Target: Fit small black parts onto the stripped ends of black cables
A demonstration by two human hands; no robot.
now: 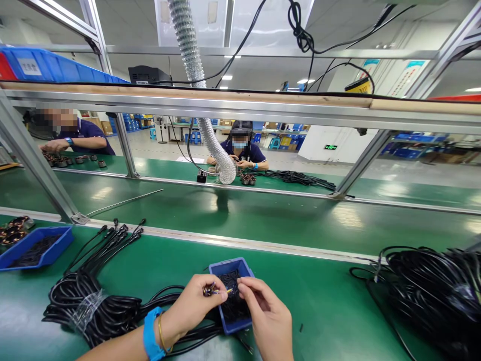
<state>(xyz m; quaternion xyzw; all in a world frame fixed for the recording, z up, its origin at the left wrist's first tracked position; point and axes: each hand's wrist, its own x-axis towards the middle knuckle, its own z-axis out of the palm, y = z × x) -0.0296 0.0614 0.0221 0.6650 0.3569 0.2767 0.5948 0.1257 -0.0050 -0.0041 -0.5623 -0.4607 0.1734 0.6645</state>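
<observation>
My left hand point(201, 298), with a blue wristband, is closed around the stripped end of a black cable, and thin coloured wires point(212, 290) poke out between thumb and fingers. Close by on the right, my right hand point(268, 316) pinches with thumb and forefinger near the wire tips; what sits in that pinch is too small to make out. Both hands are above a small blue bin point(236, 326) of short black tube pieces point(235, 303). Beneath my left forearm, a tied bundle of black cables point(97, 311) lies on the green bench.
Another blue bin point(56, 248) of black pieces stands at left beside copper-wound parts point(15, 229). A big heap of black cable point(428, 296) lies at right. A metal frame rail point(240, 108) and a silver duct point(216, 143) cross ahead. Two people work across the line.
</observation>
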